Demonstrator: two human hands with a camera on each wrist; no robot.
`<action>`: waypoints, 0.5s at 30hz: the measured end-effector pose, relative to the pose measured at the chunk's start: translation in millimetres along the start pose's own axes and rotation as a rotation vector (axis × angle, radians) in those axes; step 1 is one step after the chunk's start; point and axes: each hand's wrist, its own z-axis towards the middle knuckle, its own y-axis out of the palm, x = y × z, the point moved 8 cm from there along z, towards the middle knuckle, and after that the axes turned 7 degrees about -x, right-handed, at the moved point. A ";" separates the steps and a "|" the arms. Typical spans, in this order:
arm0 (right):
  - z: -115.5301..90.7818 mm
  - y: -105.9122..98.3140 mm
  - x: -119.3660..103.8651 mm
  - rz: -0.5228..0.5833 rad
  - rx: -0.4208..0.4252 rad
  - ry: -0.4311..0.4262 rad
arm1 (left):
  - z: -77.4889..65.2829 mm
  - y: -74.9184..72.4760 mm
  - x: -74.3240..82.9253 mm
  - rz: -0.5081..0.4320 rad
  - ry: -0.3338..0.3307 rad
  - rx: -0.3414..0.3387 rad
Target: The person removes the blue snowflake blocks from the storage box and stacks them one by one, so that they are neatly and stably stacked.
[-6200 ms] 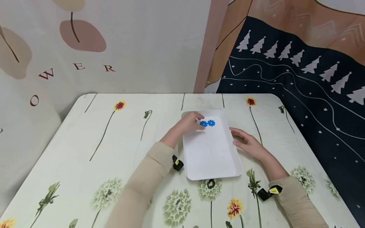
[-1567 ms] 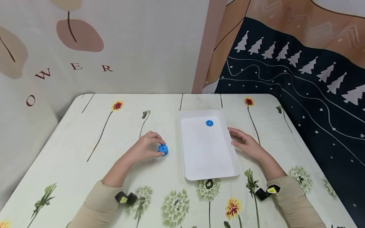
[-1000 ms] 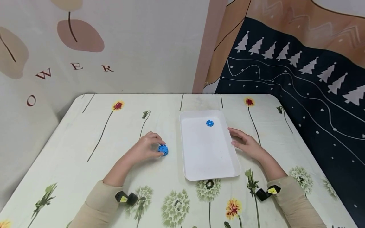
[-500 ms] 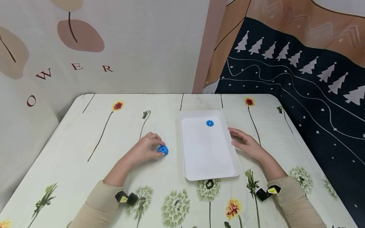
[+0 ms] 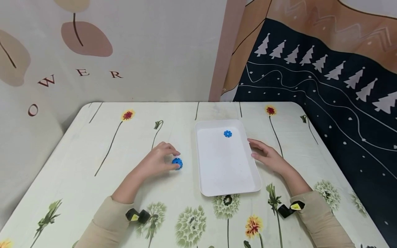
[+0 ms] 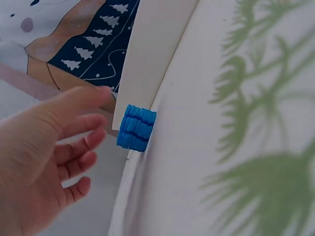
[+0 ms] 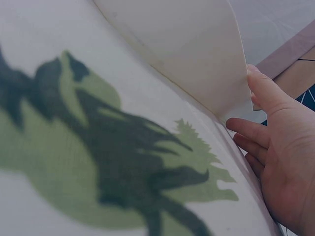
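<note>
A stack of blue notched plastic discs (image 5: 177, 162) stands on the table, left of the white tray (image 5: 229, 186). My left hand (image 5: 159, 160) is right at the stack with thumb and fingers spread; in the left wrist view it is apart from the discs (image 6: 138, 128). One more blue notched disc (image 5: 227, 134) lies flat near the tray's far end. My right hand (image 5: 270, 157) is beside the tray's right side, its loosely bent fingertips at the wall. The right wrist view shows the thumb against the tray wall (image 7: 197, 54).
A flower-printed cloth (image 5: 130, 151) covers the table. A pale wall hanging with letters (image 5: 155, 51) rises behind it, and a dark tree-printed cloth (image 5: 310, 75) hangs at the right.
One of the two discs in the tray has gone since the oldest frame. My left hand moved from the tray to the stack; its fingers have just parted from the discs. The right hand stays.
</note>
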 end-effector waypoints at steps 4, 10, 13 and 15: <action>0.6 -0.1 -0.7 -0.006 0.001 -0.006 | 4.7 -9.3 13.9 -0.039 0.029 0.036; 1.4 0.6 0.7 -0.010 -0.001 0.002 | 22.1 -14.2 31.9 -0.058 0.030 0.055; 1.0 0.5 0.5 -0.008 0.003 0.003 | 34.9 -13.1 41.2 -0.074 0.049 0.077; 0.7 0.4 0.2 -0.004 0.005 0.003 | 44.3 -10.0 47.2 -0.085 0.070 0.097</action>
